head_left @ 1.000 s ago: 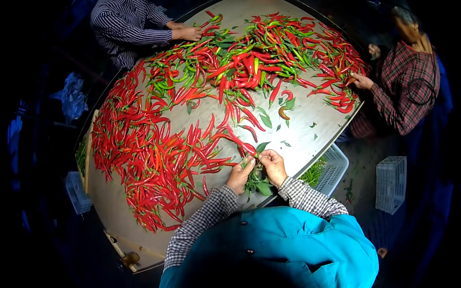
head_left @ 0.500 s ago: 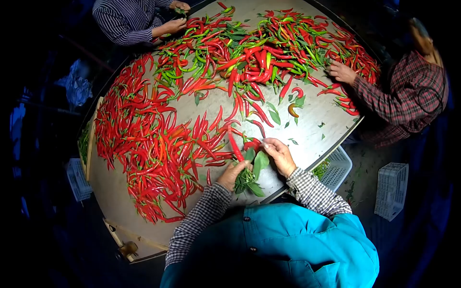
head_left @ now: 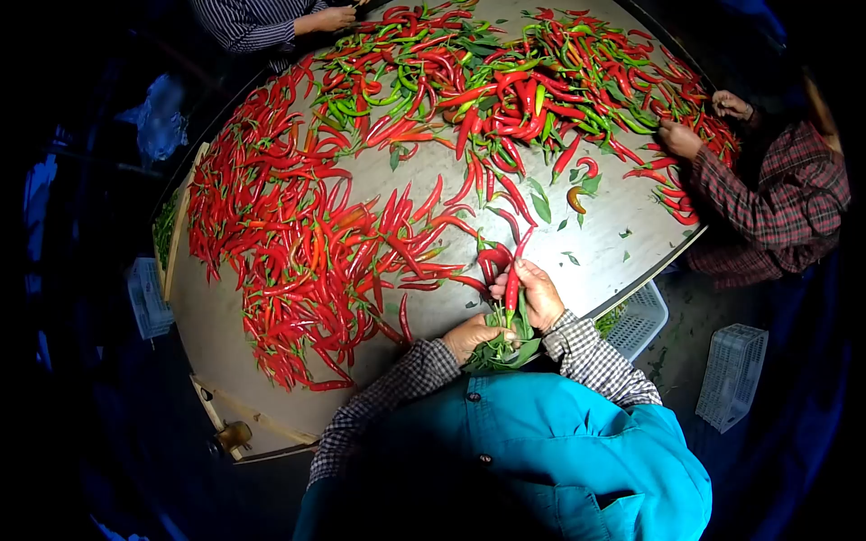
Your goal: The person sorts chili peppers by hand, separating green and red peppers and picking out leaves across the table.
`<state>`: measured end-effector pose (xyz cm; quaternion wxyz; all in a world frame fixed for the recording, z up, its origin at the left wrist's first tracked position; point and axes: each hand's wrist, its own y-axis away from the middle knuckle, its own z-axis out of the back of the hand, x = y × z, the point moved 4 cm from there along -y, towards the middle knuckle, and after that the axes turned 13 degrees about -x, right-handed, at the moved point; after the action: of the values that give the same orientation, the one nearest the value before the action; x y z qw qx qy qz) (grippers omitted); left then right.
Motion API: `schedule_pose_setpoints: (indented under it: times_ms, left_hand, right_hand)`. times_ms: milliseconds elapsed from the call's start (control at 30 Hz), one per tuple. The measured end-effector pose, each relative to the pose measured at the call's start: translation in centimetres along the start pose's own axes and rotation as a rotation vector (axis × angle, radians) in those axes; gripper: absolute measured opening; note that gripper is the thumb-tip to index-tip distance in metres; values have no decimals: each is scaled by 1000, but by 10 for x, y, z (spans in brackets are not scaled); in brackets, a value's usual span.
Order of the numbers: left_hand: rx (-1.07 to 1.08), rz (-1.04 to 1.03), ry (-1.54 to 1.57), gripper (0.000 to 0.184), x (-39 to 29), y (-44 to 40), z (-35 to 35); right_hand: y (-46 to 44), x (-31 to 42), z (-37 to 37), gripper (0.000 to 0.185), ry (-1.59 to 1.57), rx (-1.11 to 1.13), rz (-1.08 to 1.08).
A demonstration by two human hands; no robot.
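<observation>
Chilli, red (head_left: 512, 293): one, held roughly upright in your right hand (head_left: 539, 293), thumb and fingers pinched round it, at about 5 o'clock on the counter (head_left: 609, 239), taking your own side as 6. Its stem end pointed towards you, close to the left hand.

Leafy bunch (head_left: 494, 353), green: one, gripped in your left hand (head_left: 471, 338), fingers closed round the stems, just at 7 o'clock from the right hand and near the counter's edge.

Red pile (head_left: 302, 243): large, spread from 7 to 10 o'clock on the counter. Mixed pile (head_left: 532, 99), red and green with leaves among it: spread from 11 to 2 o'clock.

Curved chilli (head_left: 575, 200), brownish orange: one, between 2 and 3 o'clock, beside loose leaves (head_left: 540, 207).

Co-workers: two. Striped sleeve (head_left: 257, 32) lay at 11 o'clock, plaid sleeve (head_left: 753, 203) at 3, its nearer hand (head_left: 681, 141) by the mixed pile.

Baskets, plastic, off the counter: near basket (head_left: 642, 320) and far basket (head_left: 732, 377) at 4 o'clock, side basket (head_left: 150, 298) at 8.
</observation>
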<state>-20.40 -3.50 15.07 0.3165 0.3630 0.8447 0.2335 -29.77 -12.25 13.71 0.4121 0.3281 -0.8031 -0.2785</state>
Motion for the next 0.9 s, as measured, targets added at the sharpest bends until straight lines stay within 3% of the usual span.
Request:
schedule_pose_setpoints:
  times_ms: [167,233,333,433,500,567,633,700,767,833,900]
  left_hand:
    - [48,3,-159,17,0,3,-7]
    - [69,30,-136,14,3,3,-10]
    - [-64,62,5,15,12,-3,-1]
    - [-3,2,-94,16,14,-8,13]
    - [-38,21,-101,16,14,-1,9]
    - [4,-36,-15,17,11,3,15]
    - [14,-24,14,16,10,8,20]
    - [-198,83,-165,13,11,12,27]
    - [-196,49,-110,11,15,12,23]
    - [-21,-41,-102,10,17,4,28]
    - [18,-13,-125,9,11,3,27]
  right_hand:
    - [2,2,7,21,-91,-30,93]
    - [0,7,9,20,-132,-51,111]
    - [1,20,13,19,-225,-131,173]
    - [-3,25,27,19,-268,-154,204]
    - [-9,44,42,18,-247,-254,244]
    - [-24,78,77,15,-263,-439,464]
    - [-32,106,87,11,217,-561,562]
    - [-69,111,91,20,582,-538,725]
    - [-103,107,83,31,982,-558,882]
    - [-89,114,38,37,1293,-553,1152]
    - [-92,106,30,33,1431,-668,1029]
